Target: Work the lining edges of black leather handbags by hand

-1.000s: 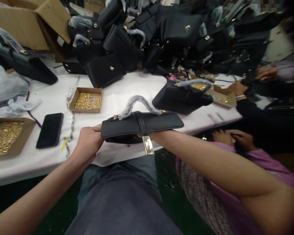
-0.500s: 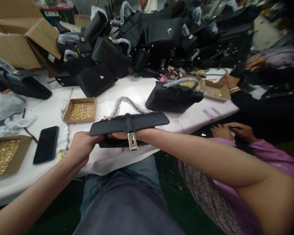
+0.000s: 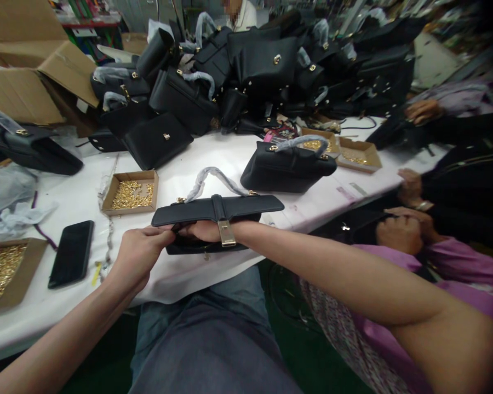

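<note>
A black handbag [image 3: 254,203] stands at the table's front edge, its flap partly raised and its handle [image 3: 217,174] wrapped in clear plastic. From the flap's strap hangs a gold metal clasp [image 3: 227,233]. At the bag's left end, my left hand [image 3: 142,249] pinches the edge of its opening between thumb and fingers. My right hand [image 3: 205,231] reaches in under the flap from the right; its fingers are inside the bag, hidden, so what they touch does not show.
Cardboard trays of small gold fittings [image 3: 133,191] and a phone [image 3: 71,254] lie left on the white table. Another black handbag [image 3: 287,167] stands behind right, before a large heap of black bags [image 3: 267,60]. At right sit co-workers, one in a pink sleeve [image 3: 468,262].
The flap's clasp has swung slightly right, and more of my right hand shows inside the bag. My left thumb now shows at the bag's edge. A co-worker's hand at right has moved lower.
</note>
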Action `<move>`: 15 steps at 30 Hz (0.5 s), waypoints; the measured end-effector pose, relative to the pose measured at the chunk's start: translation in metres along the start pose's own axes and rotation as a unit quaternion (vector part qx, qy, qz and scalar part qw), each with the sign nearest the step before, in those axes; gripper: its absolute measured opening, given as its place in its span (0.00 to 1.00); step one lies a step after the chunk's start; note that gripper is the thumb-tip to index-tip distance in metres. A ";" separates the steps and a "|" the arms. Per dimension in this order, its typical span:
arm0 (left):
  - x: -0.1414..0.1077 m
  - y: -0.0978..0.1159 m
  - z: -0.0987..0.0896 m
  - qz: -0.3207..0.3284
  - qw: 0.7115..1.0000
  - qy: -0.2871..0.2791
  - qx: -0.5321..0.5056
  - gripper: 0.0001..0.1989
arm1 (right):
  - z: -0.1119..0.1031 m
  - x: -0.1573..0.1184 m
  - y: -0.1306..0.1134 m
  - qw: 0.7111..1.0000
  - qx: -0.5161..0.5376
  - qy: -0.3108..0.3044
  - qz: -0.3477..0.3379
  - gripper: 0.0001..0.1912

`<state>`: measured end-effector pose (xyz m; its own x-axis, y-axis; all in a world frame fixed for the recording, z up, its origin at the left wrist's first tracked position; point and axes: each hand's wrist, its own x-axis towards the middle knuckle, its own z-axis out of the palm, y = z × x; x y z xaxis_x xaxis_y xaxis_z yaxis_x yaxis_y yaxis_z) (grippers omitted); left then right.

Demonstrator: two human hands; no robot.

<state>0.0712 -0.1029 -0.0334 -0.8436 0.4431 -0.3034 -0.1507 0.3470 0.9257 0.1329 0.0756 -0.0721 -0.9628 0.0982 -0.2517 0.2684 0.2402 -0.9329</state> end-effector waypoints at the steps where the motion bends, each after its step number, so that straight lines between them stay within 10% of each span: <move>1: -0.001 0.000 0.000 0.002 1.000 0.002 0.001 0.13 | -0.001 -0.001 -0.001 1.000 0.000 -0.012 -0.001 0.13; 15: 0.002 -0.004 0.007 -0.008 1.000 0.009 0.005 0.17 | -0.021 -0.016 -0.018 0.998 -0.044 -0.035 -0.023 0.04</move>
<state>0.0740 -0.0977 -0.0388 -0.8499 0.4225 -0.3149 -0.1605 0.3618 0.9184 0.1445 0.0902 -0.0459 -0.9732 0.0184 -0.2292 0.2225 0.3269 -0.9185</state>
